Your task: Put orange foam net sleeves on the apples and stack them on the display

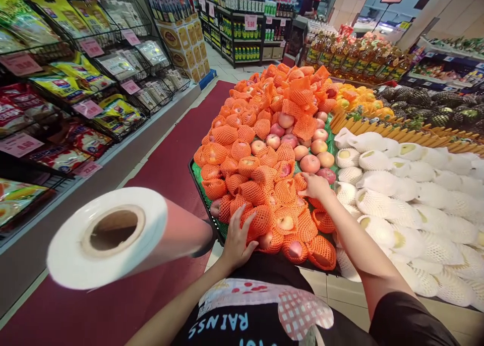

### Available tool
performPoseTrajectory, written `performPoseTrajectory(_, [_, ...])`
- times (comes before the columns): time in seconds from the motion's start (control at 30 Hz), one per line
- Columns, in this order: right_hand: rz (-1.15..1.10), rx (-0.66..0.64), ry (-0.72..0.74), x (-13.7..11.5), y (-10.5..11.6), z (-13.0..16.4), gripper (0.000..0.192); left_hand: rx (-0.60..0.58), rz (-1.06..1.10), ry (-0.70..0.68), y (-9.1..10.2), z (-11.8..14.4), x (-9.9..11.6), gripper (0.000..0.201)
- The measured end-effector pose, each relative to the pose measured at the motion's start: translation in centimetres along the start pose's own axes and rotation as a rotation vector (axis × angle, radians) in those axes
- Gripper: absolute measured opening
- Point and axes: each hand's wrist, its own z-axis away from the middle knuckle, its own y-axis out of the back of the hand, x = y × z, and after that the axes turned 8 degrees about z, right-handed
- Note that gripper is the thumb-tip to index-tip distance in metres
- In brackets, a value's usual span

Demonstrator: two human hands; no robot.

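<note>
Dozens of apples in orange foam nets are heaped on a green-lined tray, with bare apples exposed on its right side. The left hand is laid against the near left of the heap, its fingers spread and nothing gripped. A netted apple is touched by the right hand, near the bare ones; whether it is grasped cannot be told. Each fruit can be expected to be firm, moderately weighty and easily bruised, its net soft and apt to slide, so a hold is best taken round the fruit's middle, through the net. White-netted fruit is ranged alongside, to the right; a roll of film is seen at the left.
</note>
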Motion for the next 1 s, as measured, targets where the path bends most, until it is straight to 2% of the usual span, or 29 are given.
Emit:
performPoseTrajectory(0.1, [-0.134, 0.127, 0.031, 2.0, -0.8, 2.8, 0.083, -0.004, -0.017, 0.027, 0.5, 0.6, -0.2, 0.076])
performPoseTrajectory(0.17, [-0.246, 0.198, -0.012, 3.6, -2.0, 4.8, 0.085, -0.017, -0.016, 0.035, 0.7, 0.9, -0.4, 0.075])
performPoseTrajectory(0.23, [-0.289, 0.159, -0.107, 4.2, -3.5, 6.5, 0.086, -0.035, -0.009, 0.035, 0.7, 1.2, -0.5, 0.075])
performPoseTrajectory(0.33, [-0.233, 0.102, -0.317, 2.2, -5.3, 8.0, 0.087, -0.077, 0.003, 0.022, 0.4, 1.2, -0.4, 0.076])
performPoseTrajectory(0.4, [-0.173, 0.139, -0.479, -0.2, -5.7, 8.4, 0.089, -0.107, 0.012, -0.001, 0.1, 1.0, -0.1, 0.076])
performPoseTrajectory(0.47, [-0.140, 0.155, -0.544, -2.0, -5.5, 8.4, 0.090, -0.117, 0.021, -0.032, -0.5, 0.8, 0.4, 0.076])
performPoseTrajectory(0.57, [-0.168, 0.124, -0.477, -2.3, -4.8, 8.7, 0.094, -0.054, -0.005, -0.046, -1.3, 0.7, 1.5, 0.076])
performPoseTrajectory(0.7, [-0.294, 0.074, -0.337, 0.6, -4.4, 9.1, 0.089, 0.145, -0.143, 0.048, -2.5, 0.7, 2.9, 0.079])
performPoseTrajectory(0.8, [-0.327, 0.158, -0.253, 3.1, -3.9, 8.2, 0.082, 0.248, -0.180, 0.100, -3.5, 0.5, 3.8, 0.082])
performPoseTrajectory(0.9, [-0.352, 0.328, -0.229, 5.0, -2.6, 5.5, 0.080, 0.296, -0.167, 0.130, -4.7, 0.1, 4.7, 0.079])
performPoseTrajectory(1.0, [-0.512, 0.433, -0.222, 6.4, -0.6, 0.5, 0.073, 0.348, -0.141, 0.152, -6.0, -0.1, 5.5, 0.073])
